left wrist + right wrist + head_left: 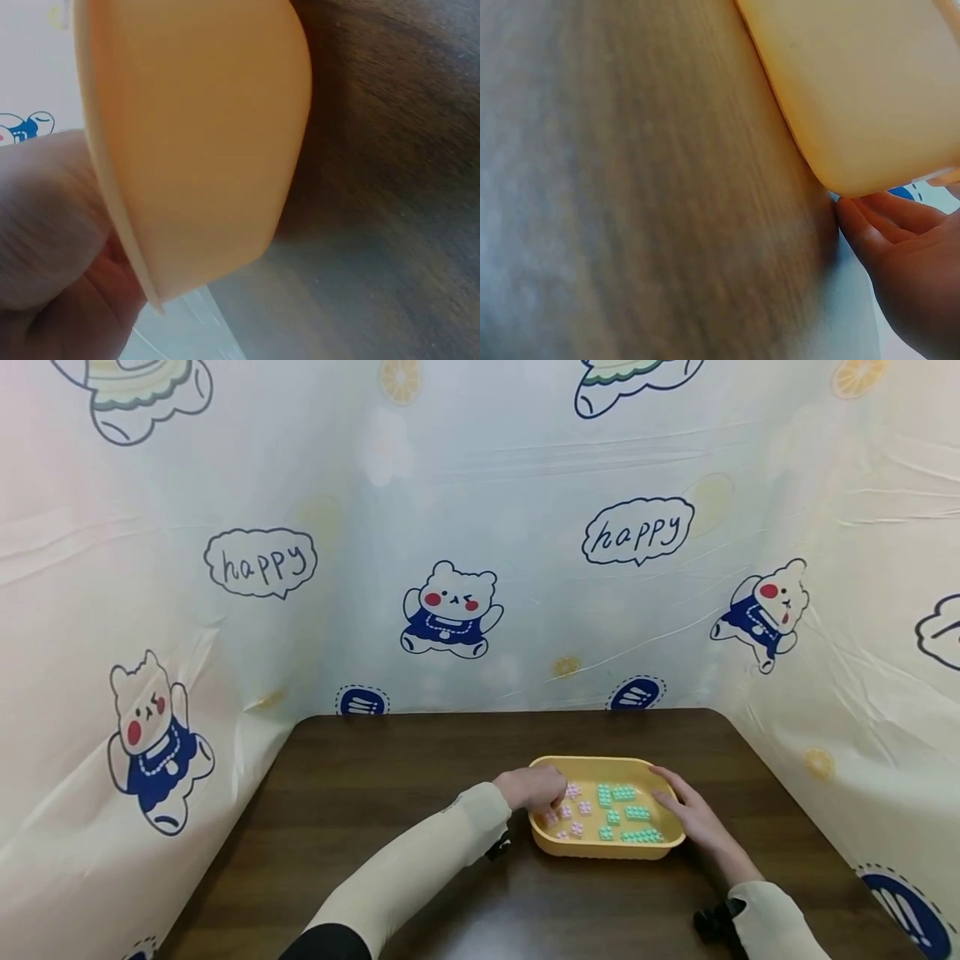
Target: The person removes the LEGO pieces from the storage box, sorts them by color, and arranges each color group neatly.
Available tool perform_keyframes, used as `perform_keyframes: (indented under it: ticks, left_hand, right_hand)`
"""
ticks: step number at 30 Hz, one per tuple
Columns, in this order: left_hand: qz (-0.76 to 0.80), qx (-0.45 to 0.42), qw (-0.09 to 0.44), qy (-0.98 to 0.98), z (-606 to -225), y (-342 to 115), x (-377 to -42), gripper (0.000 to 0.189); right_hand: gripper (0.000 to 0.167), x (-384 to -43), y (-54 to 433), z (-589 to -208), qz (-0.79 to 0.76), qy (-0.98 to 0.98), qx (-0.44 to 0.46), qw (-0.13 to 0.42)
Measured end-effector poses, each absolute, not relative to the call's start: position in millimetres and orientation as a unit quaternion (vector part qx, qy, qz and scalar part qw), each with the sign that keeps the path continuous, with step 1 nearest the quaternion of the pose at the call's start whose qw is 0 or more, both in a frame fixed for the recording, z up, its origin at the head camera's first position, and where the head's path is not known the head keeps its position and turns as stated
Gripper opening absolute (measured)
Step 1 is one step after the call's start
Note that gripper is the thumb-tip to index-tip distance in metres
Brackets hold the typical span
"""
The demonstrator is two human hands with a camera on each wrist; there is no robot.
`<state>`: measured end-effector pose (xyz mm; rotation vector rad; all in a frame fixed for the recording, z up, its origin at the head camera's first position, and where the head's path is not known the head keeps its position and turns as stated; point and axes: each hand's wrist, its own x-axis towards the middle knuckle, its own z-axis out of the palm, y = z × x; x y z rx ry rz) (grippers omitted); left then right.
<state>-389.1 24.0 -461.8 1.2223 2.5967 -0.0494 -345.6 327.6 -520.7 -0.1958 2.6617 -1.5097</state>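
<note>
A yellow plastic tray (607, 851) on the table holds pink toy bricks (585, 807) at its left and mint-green bricks (637, 812) at its right. Over the tray's left rim reaches my left hand (531, 787), fingers curled downward among the pink bricks. Its fingertips are hidden, so any brick between them cannot be made out. On the right side, my right hand (693, 817) grips the tray's wall, thumb over the rim and fingers outside. The left wrist view shows the tray's outer wall (202, 135); in the right wrist view, fingers (866, 229) lie by the tray's lower corner.
The dark brown wooden table (420, 752) extends around the tray. Behind and on both sides hangs a pale printed curtain (525, 602) with cartoon bears and "happy" bubbles, meeting the table's back edge.
</note>
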Motion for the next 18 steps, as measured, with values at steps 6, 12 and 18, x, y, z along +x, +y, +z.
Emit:
perform_keyframes:
  ticks: [6,12,18]
  left_hand:
    - [-0.011,0.428,0.150,0.891,-471,28,-385,0.016]
    - [0.001,0.445,0.148,0.883,-476,29,-391,0.012]
    - [-0.009,0.458,0.127,0.880,-468,27,-403,0.009]
  right_hand:
    - [0.058,-335,329,-527,-0.500,0.863,-0.056,0.043]
    - [0.057,-338,329,-525,-0.492,0.868,-0.062,0.036]
    - [0.057,-349,327,-518,-0.494,0.866,-0.073,0.023]
